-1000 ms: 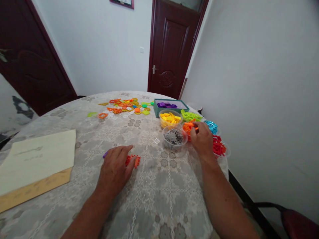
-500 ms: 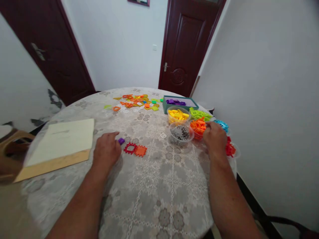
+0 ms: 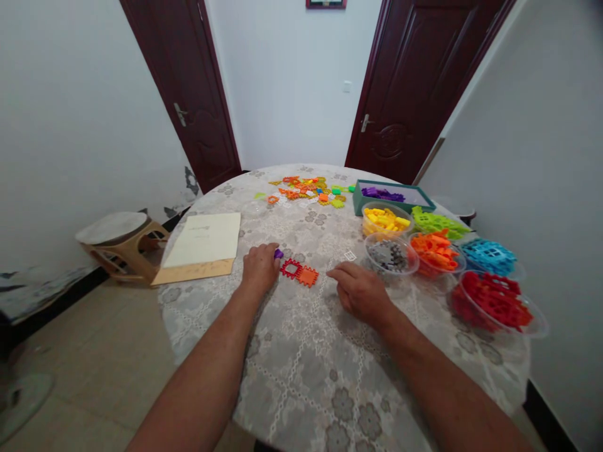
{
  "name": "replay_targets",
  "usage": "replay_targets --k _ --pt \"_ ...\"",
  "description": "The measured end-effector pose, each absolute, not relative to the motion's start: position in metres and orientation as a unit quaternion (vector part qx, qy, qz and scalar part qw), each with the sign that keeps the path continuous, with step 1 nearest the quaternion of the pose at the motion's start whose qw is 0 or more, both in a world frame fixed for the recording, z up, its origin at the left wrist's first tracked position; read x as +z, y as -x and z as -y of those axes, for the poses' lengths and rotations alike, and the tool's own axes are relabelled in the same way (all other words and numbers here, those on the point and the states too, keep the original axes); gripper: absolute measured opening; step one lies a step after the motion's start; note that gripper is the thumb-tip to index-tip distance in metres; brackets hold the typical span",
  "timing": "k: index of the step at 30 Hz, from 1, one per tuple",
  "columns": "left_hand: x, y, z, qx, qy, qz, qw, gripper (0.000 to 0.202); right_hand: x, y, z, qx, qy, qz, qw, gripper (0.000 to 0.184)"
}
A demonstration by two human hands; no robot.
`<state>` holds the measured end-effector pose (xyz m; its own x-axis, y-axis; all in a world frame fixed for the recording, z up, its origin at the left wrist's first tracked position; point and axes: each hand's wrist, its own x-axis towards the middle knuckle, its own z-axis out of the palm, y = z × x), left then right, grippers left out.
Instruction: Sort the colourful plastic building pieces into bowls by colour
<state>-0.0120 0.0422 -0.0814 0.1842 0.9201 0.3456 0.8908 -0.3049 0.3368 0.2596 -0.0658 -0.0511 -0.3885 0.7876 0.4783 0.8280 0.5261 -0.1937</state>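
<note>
Head view: left hand (image 3: 259, 267) touching purple piece (image 3: 278, 253); both grips unclear.
Orange square (image 3: 308, 276), nine o'clock from right hand (image 3: 362, 291), probably needing steadying.

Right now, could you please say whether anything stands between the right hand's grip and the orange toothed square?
Nothing visible does: only patterned tablecloth separates the right hand's grip from the orange toothed square. The white lattice piece lies aside.

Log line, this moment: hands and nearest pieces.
left hand: at purple piece, grip unclear | right hand: apart from orange square, contents unclear | red frame: against orange square
</note>
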Motion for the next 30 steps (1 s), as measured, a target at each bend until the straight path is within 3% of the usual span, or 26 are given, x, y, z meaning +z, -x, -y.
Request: replay_targets --k 4,9,14,18,21,25,30 --pt "-0.068 0.003 -0.038 0.301 -0.774 -0.555 0.05 0.047 -0.059 -0.25 0.062 0.005 0.496 0.821 0.281 0.042" --pt "-0.053 -0.023 -0.005 0.405 -0.796 -0.39 0.227 0.062 -0.063 -0.249 0.058 0.051 0.466 0.797 0.38 0.055" --pt "-0.05 -0.039 0.016 0.355 -0.813 -0.314 0.338 0.06 -0.062 -0.253 0.058 0.097 0.445 0.82 0.347 0.034" --pt "-0.051 -0.021 -0.003 0.387 -0.8 -0.408 0.211 0.047 -0.058 -0.266 0.056 0.102 0.513 0.795 0.309 0.018" --pt "-0.058 -0.002 -0.021 0.332 -0.78 -0.522 0.095 0.06 -0.055 -0.274 0.055 0.089 0.535 0.792 0.281 0.017" --pt "-0.071 0.004 -0.023 0.196 -0.807 -0.551 0.08 0.085 -0.057 -0.274 0.057 0.092 0.539 0.797 0.256 0.025" --pt "-0.073 -0.014 -0.008 0.155 -0.843 -0.512 0.054 0.079 -0.062 -0.269 0.059 0.117 0.542 0.804 0.217 0.028"
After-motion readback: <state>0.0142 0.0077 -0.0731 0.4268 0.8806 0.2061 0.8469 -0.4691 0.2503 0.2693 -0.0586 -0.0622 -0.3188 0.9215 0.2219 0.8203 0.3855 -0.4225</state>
